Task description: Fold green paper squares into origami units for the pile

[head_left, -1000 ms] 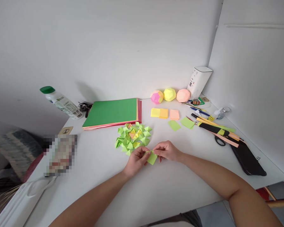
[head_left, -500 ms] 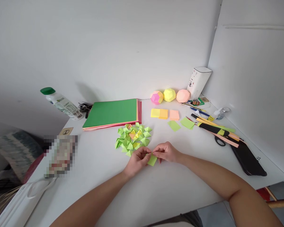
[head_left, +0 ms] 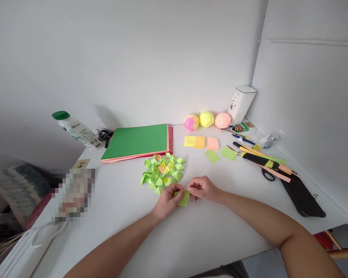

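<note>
A small light-green paper square (head_left: 185,198) is held low over the white table. My left hand (head_left: 170,197) pinches it at its left side, thumb on top. At the paper's upper right corner my right hand (head_left: 204,188) has thumb and forefinger closed together on the edge; the exact grip is small in view. Just beyond my left hand lies a heap of folded paper pieces (head_left: 154,174), mostly green with a few yellow and orange ones. Two flat green squares, one of them a green sheet (head_left: 212,156) and the other a small stack (head_left: 229,153), lie farther off.
Yellow and orange sticky notes (head_left: 194,141), a pink pad (head_left: 212,143) and three faceted paper balls (head_left: 206,119) stand toward the wall. Green card sheets (head_left: 136,141) and a bottle (head_left: 78,131) are at left. Scissors (head_left: 268,174), a cutter and a black case (head_left: 303,197) lie right.
The green paper has shifted slightly left and turned in my left hand, its face now more visible. My right fingers stay at its right corner. The view has tilted a little.
</note>
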The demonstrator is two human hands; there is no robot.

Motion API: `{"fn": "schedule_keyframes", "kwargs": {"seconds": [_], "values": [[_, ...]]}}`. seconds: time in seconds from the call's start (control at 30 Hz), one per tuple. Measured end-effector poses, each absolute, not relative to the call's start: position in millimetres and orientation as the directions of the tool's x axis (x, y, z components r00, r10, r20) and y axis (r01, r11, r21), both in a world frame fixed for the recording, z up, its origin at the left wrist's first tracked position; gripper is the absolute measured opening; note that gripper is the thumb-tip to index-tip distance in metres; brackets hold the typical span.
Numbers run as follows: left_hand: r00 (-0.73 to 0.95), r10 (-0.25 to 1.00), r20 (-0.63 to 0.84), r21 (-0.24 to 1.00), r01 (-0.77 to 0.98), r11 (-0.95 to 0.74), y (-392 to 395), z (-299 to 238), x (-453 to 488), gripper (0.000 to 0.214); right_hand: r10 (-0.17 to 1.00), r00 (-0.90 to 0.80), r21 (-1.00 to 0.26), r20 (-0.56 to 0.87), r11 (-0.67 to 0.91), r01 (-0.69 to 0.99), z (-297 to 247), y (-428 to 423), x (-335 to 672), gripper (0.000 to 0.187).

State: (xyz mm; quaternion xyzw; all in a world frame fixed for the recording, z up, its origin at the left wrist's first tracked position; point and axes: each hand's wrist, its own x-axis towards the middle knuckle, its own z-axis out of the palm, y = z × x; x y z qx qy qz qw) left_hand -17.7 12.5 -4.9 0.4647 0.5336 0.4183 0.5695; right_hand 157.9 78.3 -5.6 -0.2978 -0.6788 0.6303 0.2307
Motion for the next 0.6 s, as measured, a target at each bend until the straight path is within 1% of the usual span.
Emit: {"fn": "schedule_keyframes", "kwargs": {"seconds": [0.13,0.23,0.3,0.47,0.6], "values": [[0.081,0.983,-0.166,0.984,0.08,0.16,13.1,-4.8,-16.7,0.027,0.684,-0.729,-0.991,-0.022,0.078,0.104,-5.2,76.0,154.8,0.017],[0.071,0.986,-0.149,0.986,0.09,0.143,12.8,-4.8,-16.8,0.026,0.688,-0.725,-0.987,-0.023,0.099,0.125,-4.4,75.4,154.5,0.013],[0.064,0.984,-0.167,0.984,0.069,0.163,12.4,-5.1,-17.1,0.025,0.701,-0.713,-0.987,-0.035,0.089,0.136,-3.4,75.5,155.6,0.01],[0.055,0.976,-0.213,0.975,-0.058,0.216,12.4,-5.8,-18.2,0.025,0.729,-0.675,-0.991,-0.114,-0.04,0.125,-0.1,77.1,159.4,0.007],[0.047,0.981,-0.188,0.977,-0.098,0.192,14.2,-6.0,-19.1,0.027,0.743,-0.659,-0.992,-0.114,-0.048,0.118,2.6,80.0,160.6,0.007]]}}
